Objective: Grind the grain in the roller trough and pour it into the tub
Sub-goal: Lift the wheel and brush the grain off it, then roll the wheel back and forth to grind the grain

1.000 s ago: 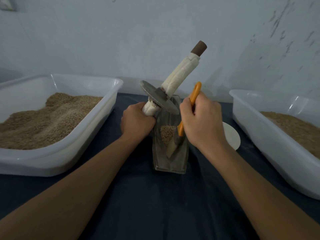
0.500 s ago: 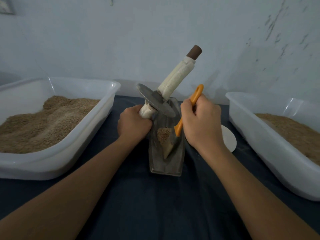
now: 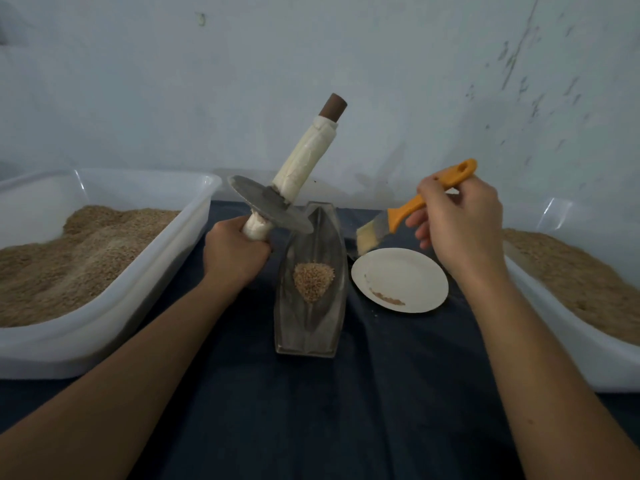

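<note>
Grain [image 3: 313, 281] sits heaped mid-trough [image 3: 310, 336], so the left hand [image 3: 232, 252], clamped on the roller [image 3: 277, 206], tilts it clear, while the right hand [image 3: 462, 226] pinches the brush [image 3: 398, 216] aside above the plate [image 3: 412, 271].

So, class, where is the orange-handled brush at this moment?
In the head view, the orange-handled brush is held up in the right hand, right of the roller trough, its bristles just above the far edge of the small white plate.
</note>
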A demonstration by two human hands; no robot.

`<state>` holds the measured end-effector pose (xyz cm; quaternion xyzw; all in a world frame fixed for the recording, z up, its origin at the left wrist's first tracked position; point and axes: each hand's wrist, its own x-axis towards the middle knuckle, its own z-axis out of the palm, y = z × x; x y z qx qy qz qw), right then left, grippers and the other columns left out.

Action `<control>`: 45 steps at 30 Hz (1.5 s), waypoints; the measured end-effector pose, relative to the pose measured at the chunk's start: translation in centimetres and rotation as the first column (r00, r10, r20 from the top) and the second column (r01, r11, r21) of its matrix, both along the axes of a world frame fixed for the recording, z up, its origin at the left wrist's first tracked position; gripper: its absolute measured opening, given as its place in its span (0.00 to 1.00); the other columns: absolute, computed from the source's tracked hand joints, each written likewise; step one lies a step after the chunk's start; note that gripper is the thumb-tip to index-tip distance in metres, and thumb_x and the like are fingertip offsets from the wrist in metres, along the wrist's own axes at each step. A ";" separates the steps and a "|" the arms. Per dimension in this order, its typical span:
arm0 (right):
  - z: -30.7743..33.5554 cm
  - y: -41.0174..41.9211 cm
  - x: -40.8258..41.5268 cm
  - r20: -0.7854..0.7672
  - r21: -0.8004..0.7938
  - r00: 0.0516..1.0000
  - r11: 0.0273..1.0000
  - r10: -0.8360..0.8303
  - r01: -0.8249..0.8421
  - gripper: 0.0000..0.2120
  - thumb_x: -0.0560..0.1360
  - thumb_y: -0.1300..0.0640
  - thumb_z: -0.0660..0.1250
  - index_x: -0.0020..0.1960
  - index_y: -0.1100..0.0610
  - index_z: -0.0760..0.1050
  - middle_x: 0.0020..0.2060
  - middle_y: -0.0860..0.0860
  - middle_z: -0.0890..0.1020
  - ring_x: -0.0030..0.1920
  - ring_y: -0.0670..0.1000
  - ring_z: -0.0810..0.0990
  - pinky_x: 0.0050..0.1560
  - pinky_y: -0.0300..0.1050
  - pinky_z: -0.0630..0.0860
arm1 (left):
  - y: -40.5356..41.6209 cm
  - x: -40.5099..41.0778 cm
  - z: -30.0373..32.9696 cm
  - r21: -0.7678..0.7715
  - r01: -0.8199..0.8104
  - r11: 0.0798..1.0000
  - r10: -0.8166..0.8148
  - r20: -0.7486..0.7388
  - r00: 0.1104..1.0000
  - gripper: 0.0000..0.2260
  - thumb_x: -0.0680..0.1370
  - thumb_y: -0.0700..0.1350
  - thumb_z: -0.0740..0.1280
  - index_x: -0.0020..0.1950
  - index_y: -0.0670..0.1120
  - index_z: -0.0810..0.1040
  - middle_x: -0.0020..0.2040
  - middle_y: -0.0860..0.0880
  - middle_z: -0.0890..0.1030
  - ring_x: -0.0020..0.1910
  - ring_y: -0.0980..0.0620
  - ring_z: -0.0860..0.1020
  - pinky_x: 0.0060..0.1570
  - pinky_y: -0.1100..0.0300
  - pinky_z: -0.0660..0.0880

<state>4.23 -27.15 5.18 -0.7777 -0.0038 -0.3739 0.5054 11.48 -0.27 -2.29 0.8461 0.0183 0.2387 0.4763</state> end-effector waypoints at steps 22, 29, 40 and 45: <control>0.6 -1.0 -2.1 -0.645 -0.578 0.757 0.580 0.106 -0.574 0.10 0.79 0.54 0.68 0.52 0.39 0.81 0.33 0.40 0.80 0.34 0.40 0.77 0.34 0.35 0.70 | 1.4 -0.3 1.5 0.573 0.015 0.820 -0.120 0.146 0.982 0.04 0.68 0.45 0.70 0.38 0.54 0.79 0.31 0.56 0.78 0.33 0.54 0.76 0.30 0.62 0.65; 3.0 -2.1 -3.4 -0.185 -0.483 0.927 0.791 0.327 -0.376 0.13 0.69 0.50 0.66 0.53 0.44 0.80 0.40 0.46 0.80 0.39 0.51 0.76 0.41 0.47 0.74 | 1.0 -1.5 3.3 0.771 0.033 0.637 -0.145 0.078 0.986 0.05 0.67 0.44 0.67 0.41 0.53 0.78 0.36 0.53 0.78 0.38 0.48 0.78 0.33 0.58 0.67; -1.5 3.2 6.0 -0.423 -0.899 0.879 0.222 -0.222 -0.377 0.10 0.65 0.52 0.71 0.45 0.46 0.75 0.36 0.47 0.77 0.34 0.47 0.76 0.28 0.42 0.68 | -0.7 1.0 4.2 0.859 0.253 0.445 -0.116 -0.226 0.967 0.10 0.73 0.46 0.69 0.54 0.54 0.80 0.47 0.49 0.80 0.46 0.44 0.79 0.43 0.50 0.74; -1.3 3.5 9.9 -0.257 -0.953 0.934 0.226 -0.246 -0.203 0.11 0.65 0.50 0.72 0.47 0.47 0.78 0.34 0.47 0.77 0.33 0.49 0.76 0.30 0.43 0.70 | -1.8 2.9 4.7 0.849 0.218 0.481 -0.095 -0.197 0.976 0.09 0.76 0.45 0.70 0.56 0.48 0.79 0.52 0.45 0.82 0.51 0.42 0.80 0.49 0.48 0.78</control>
